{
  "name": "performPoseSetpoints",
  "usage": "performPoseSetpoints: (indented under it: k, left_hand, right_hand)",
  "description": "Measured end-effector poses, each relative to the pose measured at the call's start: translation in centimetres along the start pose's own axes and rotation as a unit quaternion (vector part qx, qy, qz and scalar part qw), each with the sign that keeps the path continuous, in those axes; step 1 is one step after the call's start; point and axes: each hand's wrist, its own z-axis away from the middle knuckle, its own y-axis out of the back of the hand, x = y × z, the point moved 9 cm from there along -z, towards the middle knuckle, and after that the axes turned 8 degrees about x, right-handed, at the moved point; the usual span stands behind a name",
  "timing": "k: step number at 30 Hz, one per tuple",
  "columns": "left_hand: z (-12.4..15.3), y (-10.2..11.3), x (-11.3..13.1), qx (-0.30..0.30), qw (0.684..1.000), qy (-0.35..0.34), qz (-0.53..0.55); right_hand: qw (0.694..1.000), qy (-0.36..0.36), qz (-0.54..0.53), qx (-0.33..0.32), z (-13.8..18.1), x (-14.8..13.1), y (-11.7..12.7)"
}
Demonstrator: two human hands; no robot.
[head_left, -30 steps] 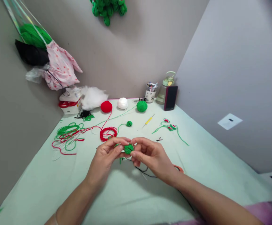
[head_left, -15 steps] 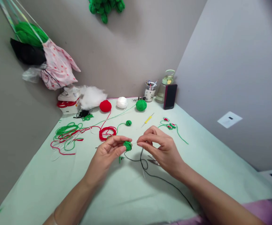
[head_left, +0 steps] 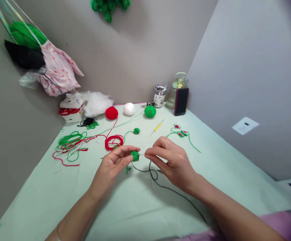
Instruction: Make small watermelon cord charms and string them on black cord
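Note:
My left hand (head_left: 116, 164) pinches a small green crocheted piece (head_left: 135, 155) between thumb and fingers, above the pale green table (head_left: 140, 207). My right hand (head_left: 171, 160) is closed in a pinch on a thin needle (head_left: 142, 154) that sticks out of the piece's right side. A black thread (head_left: 165, 187) loops below the hands and trails toward the lower right.
Red (head_left: 111, 113), white (head_left: 129, 109) and green (head_left: 150, 111) yarn balls stand at the back. Tangled red and green yarn (head_left: 71, 145) lies left. A yellow-handled hook (head_left: 158, 127), small crocheted pieces (head_left: 182, 134), a pen jar (head_left: 159, 97), a bottle (head_left: 174, 92) and a phone (head_left: 181, 101) lie right.
My right hand has drawn away to the right of the green piece, pulling the needle out; the black thread now hangs in a loop below. The left hand has barely moved.

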Motion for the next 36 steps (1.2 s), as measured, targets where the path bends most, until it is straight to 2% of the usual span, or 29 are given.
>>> performPoseSetpoints:
  k: [5,8,13,18,21,26,29,32,36]
  left_hand:
    - [0.0,0.0,0.3,-0.001,1.0,-0.013,-0.028]
    - [0.1,-0.1,0.3,-0.004,0.999,-0.011,-0.033]
    - [0.3,-0.5,-0.1,-0.022,1.0,0.018,0.003]
    - [0.4,-0.8,-0.2,-0.024,0.999,0.029,0.028]
    - [0.3,-0.7,-0.4,-0.022,0.999,0.033,0.025]
    - [0.1,-0.3,-0.7,-0.018,0.999,0.03,-0.006]
    - [0.1,-0.3,-0.8,-0.017,0.999,0.032,-0.012]
    - [0.1,-0.5,-0.9,-0.018,0.999,0.044,0.005]
    - [0.2,-0.7,-1.0,-0.025,0.997,0.066,0.032]
  right_hand:
    - [0.999,0.011,0.028,-0.012,0.1,-0.2,-0.2]
    - [1.0,-0.01,-0.005,-0.018,0.3,0.3,-0.3]
    - [0.98,-0.13,-0.144,-0.047,0.7,2.2,-1.3]
    - [0.955,-0.208,-0.204,-0.061,0.9,3.3,-2.2]
    - [0.96,-0.194,-0.191,-0.06,0.8,3.1,-2.0]
    - [0.99,-0.083,-0.109,-0.034,0.4,1.6,-0.8]
    - [0.995,-0.054,-0.081,-0.036,0.4,1.2,-0.7]
    - [0.991,-0.074,-0.106,-0.045,0.4,1.4,-0.9]
    - [0.967,-0.17,-0.174,-0.081,0.7,3.0,-1.8]
